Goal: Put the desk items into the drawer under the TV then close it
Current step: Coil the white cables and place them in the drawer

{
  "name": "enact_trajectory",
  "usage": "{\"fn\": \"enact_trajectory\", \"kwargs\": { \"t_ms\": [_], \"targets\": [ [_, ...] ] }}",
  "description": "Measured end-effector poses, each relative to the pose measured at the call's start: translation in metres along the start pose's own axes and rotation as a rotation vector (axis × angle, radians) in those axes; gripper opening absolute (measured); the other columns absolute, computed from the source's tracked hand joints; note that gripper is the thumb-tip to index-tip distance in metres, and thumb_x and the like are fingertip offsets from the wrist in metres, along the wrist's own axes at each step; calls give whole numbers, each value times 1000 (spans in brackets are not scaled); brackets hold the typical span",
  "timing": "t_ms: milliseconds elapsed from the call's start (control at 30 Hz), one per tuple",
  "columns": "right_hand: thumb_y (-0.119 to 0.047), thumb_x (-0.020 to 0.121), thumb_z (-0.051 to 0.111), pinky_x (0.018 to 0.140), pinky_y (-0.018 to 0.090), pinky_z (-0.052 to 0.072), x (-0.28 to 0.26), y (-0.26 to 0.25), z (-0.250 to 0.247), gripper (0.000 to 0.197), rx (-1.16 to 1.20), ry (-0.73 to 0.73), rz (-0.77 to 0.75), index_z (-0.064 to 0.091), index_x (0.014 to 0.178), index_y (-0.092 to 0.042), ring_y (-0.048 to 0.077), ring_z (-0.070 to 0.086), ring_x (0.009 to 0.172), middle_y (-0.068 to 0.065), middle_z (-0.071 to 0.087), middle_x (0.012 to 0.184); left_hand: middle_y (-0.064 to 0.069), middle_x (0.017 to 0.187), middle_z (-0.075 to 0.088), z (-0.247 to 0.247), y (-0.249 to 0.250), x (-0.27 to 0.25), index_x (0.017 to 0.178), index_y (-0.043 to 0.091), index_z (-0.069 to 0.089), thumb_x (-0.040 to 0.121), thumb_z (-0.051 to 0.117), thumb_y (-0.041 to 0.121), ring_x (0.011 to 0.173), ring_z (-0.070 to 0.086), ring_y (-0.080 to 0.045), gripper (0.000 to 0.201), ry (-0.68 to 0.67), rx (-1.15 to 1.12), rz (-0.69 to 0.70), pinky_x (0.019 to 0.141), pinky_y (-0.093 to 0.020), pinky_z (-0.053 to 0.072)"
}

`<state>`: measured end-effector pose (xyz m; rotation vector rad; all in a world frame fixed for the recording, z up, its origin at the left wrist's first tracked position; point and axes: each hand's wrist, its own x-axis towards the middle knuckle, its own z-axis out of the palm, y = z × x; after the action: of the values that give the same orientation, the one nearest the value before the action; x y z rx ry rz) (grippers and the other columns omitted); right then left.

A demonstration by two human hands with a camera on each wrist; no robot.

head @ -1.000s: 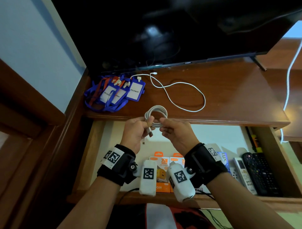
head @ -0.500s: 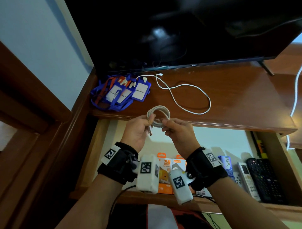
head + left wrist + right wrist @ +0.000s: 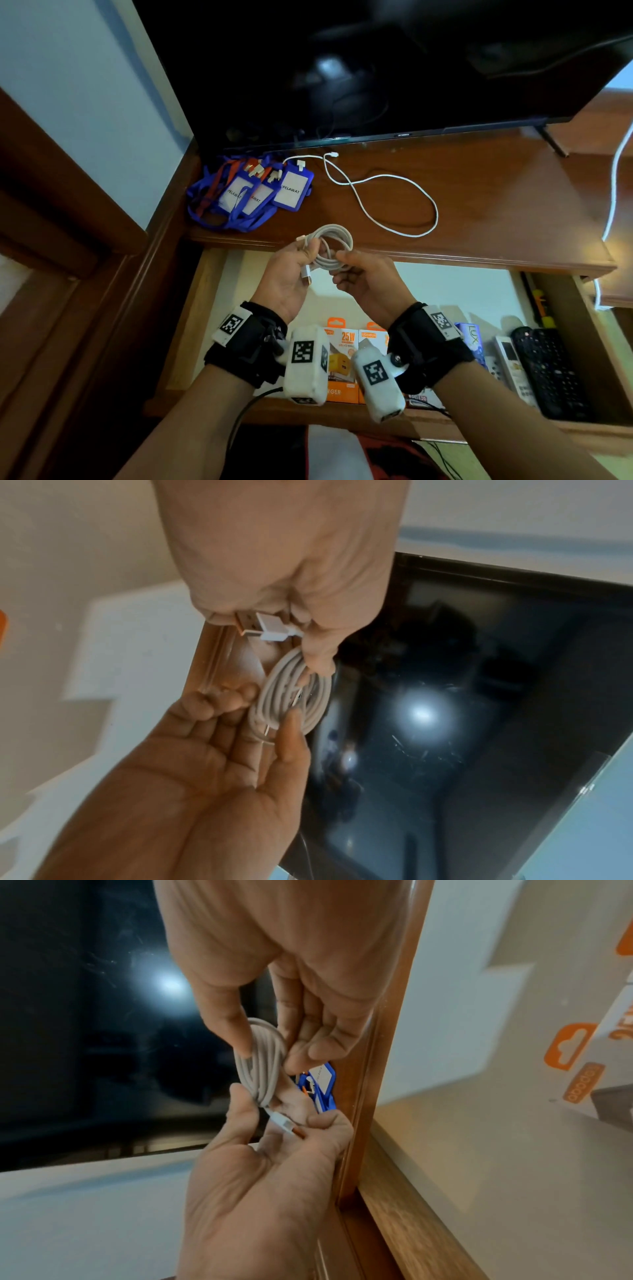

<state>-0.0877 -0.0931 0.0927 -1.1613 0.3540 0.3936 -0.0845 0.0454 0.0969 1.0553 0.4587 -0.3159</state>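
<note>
A coiled white cable (image 3: 337, 240) (image 3: 291, 696) (image 3: 262, 1064) hangs between both hands, above the open drawer (image 3: 198, 318). My left hand (image 3: 291, 274) (image 3: 291, 574) grips one side of the coil, and the cable's USB plug (image 3: 307, 275) (image 3: 263, 627) (image 3: 286, 1125) lies across its palm. My right hand (image 3: 363, 281) (image 3: 308, 1042) pinches the other side between thumb and fingers. On the desk top under the TV (image 3: 376, 68) lie blue lanyard badges (image 3: 260, 192) (image 3: 323, 1080) and a loose white cable (image 3: 387, 195).
Inside the drawer sit orange charger boxes (image 3: 346, 346), a blue box (image 3: 472, 339), a white remote (image 3: 510, 359) and a black remote (image 3: 548, 370). Another white cable (image 3: 616, 185) hangs at the far right. A wall and a wooden frame close off the left.
Both hands stay on the coil near the desk edge. My left palm has turned up, so the USB plug now lies across it. The head view has shifted slightly.
</note>
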Motion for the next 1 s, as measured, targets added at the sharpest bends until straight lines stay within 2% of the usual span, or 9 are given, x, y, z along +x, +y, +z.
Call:
{"fn": "enact_trajectory", "kwargs": {
  "t_ms": [133,233,300,433,533,600,700,800,1000],
  "targets": [
    [-5,82,63,57,26,44,1,3,-3,9,15,4,52,69,83,2,19,55,55,15,62,70,-14,93,67,-2,-3,3,87,7,68,91,56,15,94,59,-28,15,11,64,-12,98,-45,43],
    [-7,81,64,57,27,45,3,5,-6,8,44,-18,108,70,81,-1,19,54,54,14,63,69,-11,84,67,-2,-4,1,88,5,65,92,56,14,83,61,-25,13,1,85,-3,84,-40,49],
    [-8,82,63,52,26,46,3,6,-9,8,76,-31,161,67,82,0,18,52,50,13,62,67,-9,85,66,-1,-5,2,89,7,64,93,55,14,82,59,-21,12,-21,117,16,82,-35,46],
    [-6,79,63,46,24,45,1,9,-11,6,138,-57,232,62,78,0,15,49,44,11,59,62,-12,90,62,0,-6,-2,104,3,61,95,47,10,80,57,-21,18,-116,60,-26,77,-33,45],
    [-9,69,70,44,23,47,3,11,-11,11,180,-31,248,63,73,-2,14,51,44,10,54,63,-6,58,49,3,-2,-11,81,6,63,96,39,20,60,46,-19,31,-241,-64,-76,62,-31,40],
    [-9,72,71,44,22,49,6,13,-12,10,196,15,249,64,69,-3,14,52,45,9,51,63,-8,53,39,6,0,-12,68,7,65,93,41,32,52,39,-17,43,-253,-165,-120,55,-28,40],
    [-6,81,68,45,23,49,7,14,-13,10,172,73,207,64,72,-2,14,53,45,7,51,59,-9,60,52,6,0,-11,77,8,68,83,50,49,59,47,-19,45,-192,-226,-202,62,-31,36],
    [-6,82,68,48,23,51,6,13,-16,8,122,102,114,65,80,1,14,57,48,9,59,61,-7,88,65,-5,-3,-5,100,11,72,81,48,63,79,58,-20,61,-73,-109,-262,73,-32,39],
    [-10,80,71,53,24,53,4,16,-24,20,8,97,4,66,87,8,17,59,52,15,61,67,-2,102,70,-13,-9,-8,112,19,68,82,68,35,88,61,-17,34,5,275,-61,68,-29,43]
  ]
}}
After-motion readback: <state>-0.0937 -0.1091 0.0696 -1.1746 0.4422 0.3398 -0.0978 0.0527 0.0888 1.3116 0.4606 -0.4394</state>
